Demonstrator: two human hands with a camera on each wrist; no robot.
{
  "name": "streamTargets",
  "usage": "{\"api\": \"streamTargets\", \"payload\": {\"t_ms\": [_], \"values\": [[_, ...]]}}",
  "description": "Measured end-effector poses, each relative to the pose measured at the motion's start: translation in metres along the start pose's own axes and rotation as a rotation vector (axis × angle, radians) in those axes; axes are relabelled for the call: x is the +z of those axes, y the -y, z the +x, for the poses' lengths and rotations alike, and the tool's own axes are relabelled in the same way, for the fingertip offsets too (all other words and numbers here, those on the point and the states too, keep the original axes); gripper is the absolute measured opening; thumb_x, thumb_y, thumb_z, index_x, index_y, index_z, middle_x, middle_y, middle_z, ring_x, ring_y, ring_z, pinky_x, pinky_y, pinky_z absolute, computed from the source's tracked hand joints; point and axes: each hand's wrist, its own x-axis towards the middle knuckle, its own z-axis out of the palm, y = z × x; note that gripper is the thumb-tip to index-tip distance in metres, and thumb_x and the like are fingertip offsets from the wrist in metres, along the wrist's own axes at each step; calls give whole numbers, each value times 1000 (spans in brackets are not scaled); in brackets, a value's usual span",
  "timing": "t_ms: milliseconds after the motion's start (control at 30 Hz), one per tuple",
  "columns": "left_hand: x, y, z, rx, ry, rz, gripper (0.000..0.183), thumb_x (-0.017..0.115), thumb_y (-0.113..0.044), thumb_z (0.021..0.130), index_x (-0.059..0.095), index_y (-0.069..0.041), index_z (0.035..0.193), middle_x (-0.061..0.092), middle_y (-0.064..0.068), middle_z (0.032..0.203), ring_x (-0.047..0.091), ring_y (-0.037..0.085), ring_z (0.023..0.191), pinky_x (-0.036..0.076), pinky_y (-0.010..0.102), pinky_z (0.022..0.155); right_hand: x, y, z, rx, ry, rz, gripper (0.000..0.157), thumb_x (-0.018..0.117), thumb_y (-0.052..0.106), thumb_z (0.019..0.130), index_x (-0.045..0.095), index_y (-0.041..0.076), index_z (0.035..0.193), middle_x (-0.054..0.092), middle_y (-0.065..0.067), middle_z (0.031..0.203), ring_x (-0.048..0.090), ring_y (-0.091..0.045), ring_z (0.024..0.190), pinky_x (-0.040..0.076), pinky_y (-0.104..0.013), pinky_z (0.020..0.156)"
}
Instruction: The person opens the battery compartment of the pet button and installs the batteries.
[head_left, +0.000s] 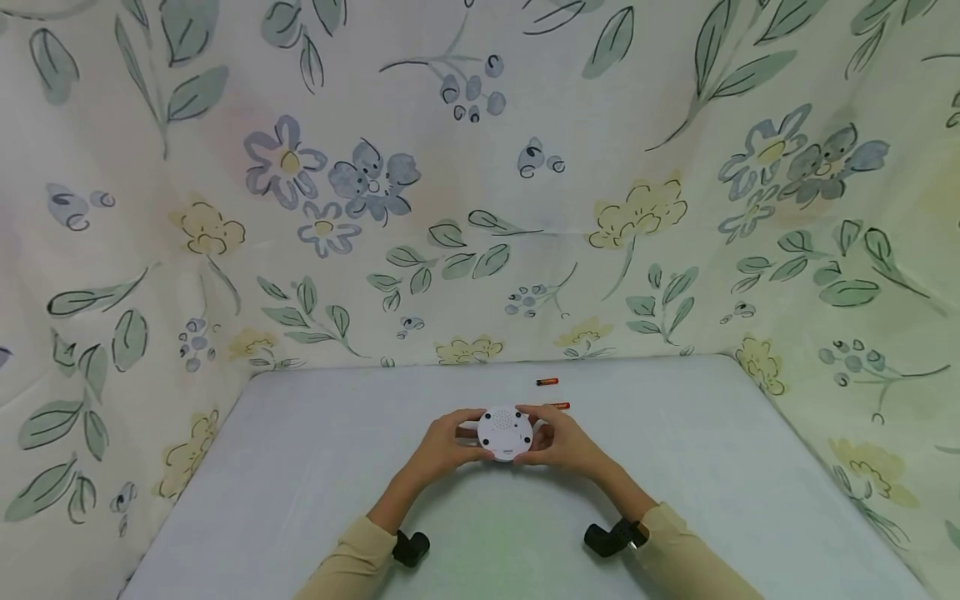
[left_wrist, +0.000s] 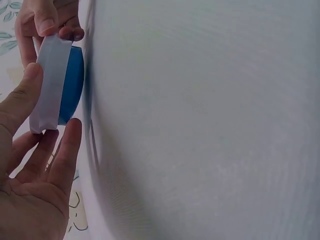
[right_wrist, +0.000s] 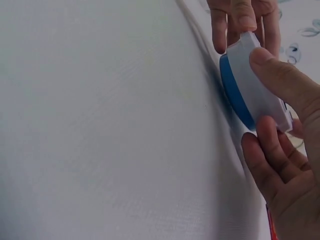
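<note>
Between both hands is a round white device (head_left: 505,433) with small dark feet and a patch of tiny holes on its upturned face. Its other side is blue, as the device (left_wrist: 72,85) shows in the left wrist view. My left hand (head_left: 447,443) grips its left edge, thumb on the near side and fingers around the far side. On the right edge my right hand (head_left: 561,440) holds it the same way. In the right wrist view the device (right_wrist: 252,82) sits between thumb and fingers, blue side close to the table.
Two red-and-black batteries lie behind the device: one battery (head_left: 547,382) farther back, the other battery (head_left: 561,406) just beyond my right hand. A white cloth covers the table (head_left: 337,467). Floral fabric (head_left: 450,167) hangs behind and at both sides.
</note>
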Motion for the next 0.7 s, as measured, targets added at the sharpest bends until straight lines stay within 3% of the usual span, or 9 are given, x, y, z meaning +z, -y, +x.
{"api": "streamTargets", "payload": {"t_ms": [267, 433, 567, 700], "values": [[0, 0, 0, -26, 21, -1, 70, 89, -10, 80, 56, 0, 141, 58, 17, 138, 65, 34, 111, 56, 40, 86, -2, 1, 2, 33, 21, -55, 79, 91, 21, 79, 53, 4, 146, 54, -6, 107, 64, -11, 75, 54, -26, 70], [2, 2, 4, 7, 37, 42, 79, 91, -12, 78, 51, 2, 144, 56, 19, 136, 63, 34, 110, 57, 34, 82, -3, 0, 3, 30, 20, -74, 79, 91, 23, 78, 53, 4, 145, 55, -5, 107, 64, -12, 77, 55, -28, 72], [5, 2, 8, 31, 30, 108, 80, 92, -16, 77, 51, 3, 143, 56, 19, 132, 63, 33, 109, 56, 30, 81, -4, -1, 4, 14, 18, -108, 79, 91, 28, 79, 54, 4, 144, 59, -4, 110, 64, -13, 84, 55, -30, 76], [5, 1, 8, 35, 24, 99, 78, 92, -14, 76, 52, 4, 141, 56, 19, 131, 63, 35, 109, 56, 30, 80, -7, -2, 7, 8, 8, -96, 75, 90, 25, 81, 55, 0, 142, 62, -10, 120, 66, -22, 96, 56, -39, 83]]}}
